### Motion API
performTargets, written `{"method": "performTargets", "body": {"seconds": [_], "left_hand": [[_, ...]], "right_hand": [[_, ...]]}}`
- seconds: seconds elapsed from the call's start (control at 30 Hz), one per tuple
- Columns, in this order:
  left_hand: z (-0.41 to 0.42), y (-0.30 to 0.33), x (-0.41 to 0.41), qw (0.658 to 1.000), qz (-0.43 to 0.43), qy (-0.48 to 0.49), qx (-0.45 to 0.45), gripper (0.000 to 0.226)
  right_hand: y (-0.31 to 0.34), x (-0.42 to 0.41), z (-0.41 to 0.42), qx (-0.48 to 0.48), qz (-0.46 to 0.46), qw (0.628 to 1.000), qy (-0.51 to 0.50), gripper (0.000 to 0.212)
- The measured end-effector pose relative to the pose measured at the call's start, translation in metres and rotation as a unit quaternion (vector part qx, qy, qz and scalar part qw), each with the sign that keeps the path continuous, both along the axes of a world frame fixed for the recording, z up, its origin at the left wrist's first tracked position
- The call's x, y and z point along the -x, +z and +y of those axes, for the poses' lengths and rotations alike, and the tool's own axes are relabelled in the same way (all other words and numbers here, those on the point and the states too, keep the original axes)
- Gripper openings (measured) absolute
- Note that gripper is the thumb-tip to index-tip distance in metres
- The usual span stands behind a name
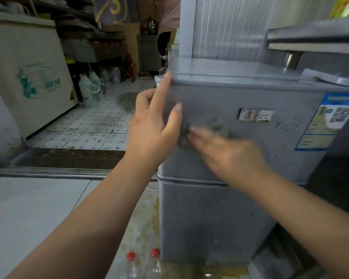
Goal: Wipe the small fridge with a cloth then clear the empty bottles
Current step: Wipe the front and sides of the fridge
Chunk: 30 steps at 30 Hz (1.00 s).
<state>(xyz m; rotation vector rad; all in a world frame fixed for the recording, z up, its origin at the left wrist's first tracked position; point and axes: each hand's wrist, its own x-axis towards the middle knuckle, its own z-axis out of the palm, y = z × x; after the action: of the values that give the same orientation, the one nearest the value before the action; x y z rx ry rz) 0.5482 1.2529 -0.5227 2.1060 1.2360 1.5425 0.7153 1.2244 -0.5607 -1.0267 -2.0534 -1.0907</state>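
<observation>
Head view is showing two clear bottles (pixel 142 265) with red caps standing on the stained floor just beside the fridge's lower left corner, not yet being cleared. The left hand (pixel 152 125) is lying with fingers straight against the left edge of the small fridge (pixel 240 125), apparently bracing the upper door. The right hand (pixel 228 152), blurred, is pressing a grey cloth (pixel 191 135) against that speckled door; whether its fingers are curling round the cloth cannot be told.
</observation>
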Motion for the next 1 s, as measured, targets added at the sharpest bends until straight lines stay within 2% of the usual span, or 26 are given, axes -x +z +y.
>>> {"method": "performTargets", "body": {"seconds": [0.1, 0.23, 0.4, 0.5, 0.6, 0.67, 0.77, 0.83, 0.93, 1.0], "left_hand": [[0.001, 0.003, 0.001, 1.000, -0.006, 0.011, -0.013, 0.056], [0.002, 0.000, 0.000, 0.999, 0.013, 0.018, -0.030, 0.058], [0.004, -0.004, 0.000, 0.999, 0.020, 0.015, -0.034, 0.061], [0.003, -0.003, 0.000, 0.999, 0.018, 0.017, -0.043, 0.064], [0.002, -0.005, -0.003, 0.999, 0.012, 0.028, -0.038, 0.068], [0.000, -0.008, -0.009, 0.995, 0.040, 0.079, -0.053, 0.069], [-0.005, -0.009, -0.015, 0.988, 0.075, 0.125, -0.055, 0.071], [-0.006, -0.008, -0.015, 0.985, 0.092, 0.128, -0.072, 0.072], [-0.010, -0.010, -0.015, 0.974, 0.139, 0.093, -0.151, 0.069], [-0.010, -0.015, -0.016, 0.970, 0.161, 0.072, -0.168, 0.070]], "right_hand": [[0.042, -0.006, 0.003, -0.053, 0.073, 0.996, 0.005, 0.036], [0.020, 0.001, 0.009, -0.066, 0.067, 0.996, 0.003, 0.033], [-0.038, -0.004, 0.006, 0.020, -0.052, 0.998, 0.023, 0.043], [-0.028, -0.012, 0.004, 0.030, -0.079, 0.996, 0.031, 0.044], [0.010, -0.022, 0.001, -0.035, -0.050, 0.998, -0.004, 0.035], [0.028, -0.029, 0.000, -0.076, -0.014, 0.997, -0.010, 0.033], [0.021, -0.025, 0.002, -0.092, 0.050, 0.994, 0.002, 0.035], [0.000, -0.015, 0.003, -0.064, 0.067, 0.996, 0.002, 0.035], [-0.038, -0.016, 0.002, -0.007, -0.024, 1.000, 0.010, 0.042], [-0.045, -0.020, -0.001, 0.020, -0.058, 0.998, 0.016, 0.042]]}}
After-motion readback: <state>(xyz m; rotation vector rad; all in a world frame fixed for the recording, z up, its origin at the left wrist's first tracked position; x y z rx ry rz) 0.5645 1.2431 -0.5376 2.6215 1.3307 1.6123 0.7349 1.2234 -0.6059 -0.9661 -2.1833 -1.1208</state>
